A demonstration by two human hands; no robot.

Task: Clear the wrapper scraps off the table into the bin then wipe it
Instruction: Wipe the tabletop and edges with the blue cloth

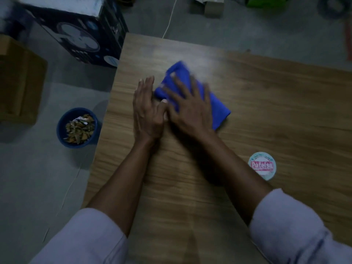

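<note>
Found the scraps [80, 128] heaped in the bin [61, 128], down on the floor just off the left edge of the surface [266, 115]. Spotted none on the wood itself. Judged the clearing done and the wiping in hand. Pressed the right hand [190, 111] flat on the blue cloth [219, 109], fingers spread, nothing clamped. Laid the left hand [146, 111] open beside it, fingers straight, against the cloth's left edge, both hands close together. Blurred at the cloth's far end, so probably caught mid-stroke. Noted a round tub [262, 165] standing near the right forearm, well apart from the cloth. Called next for a steady flat push across the bare wood to the far and right side, then for lifting or skirting the tub rather than knocking it off.
</note>
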